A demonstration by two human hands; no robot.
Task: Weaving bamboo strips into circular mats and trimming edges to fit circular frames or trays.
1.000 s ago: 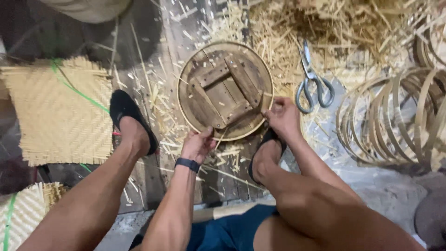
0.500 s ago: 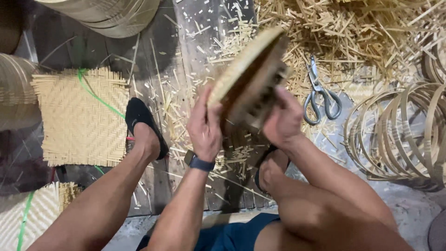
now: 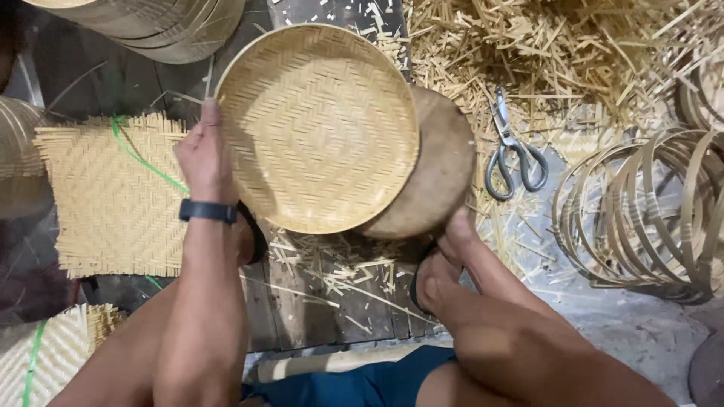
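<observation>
The left hand [image 3: 202, 154] grips the woven tray [image 3: 317, 128] by its rim, lifting it clear of the round wooden mould [image 3: 434, 169]; the right hand [image 3: 456, 241] steadies that mould from below, though I cannot tell how tightly.

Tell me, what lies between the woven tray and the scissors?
In the head view, a round wooden form sticks out from behind the tray; then straw-littered floor up to the scissors.

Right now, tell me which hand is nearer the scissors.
Right. The right hand sits low beside the wooden mould, just left of and below the scissors; the left hand grips the woven tray's far left rim.
</observation>
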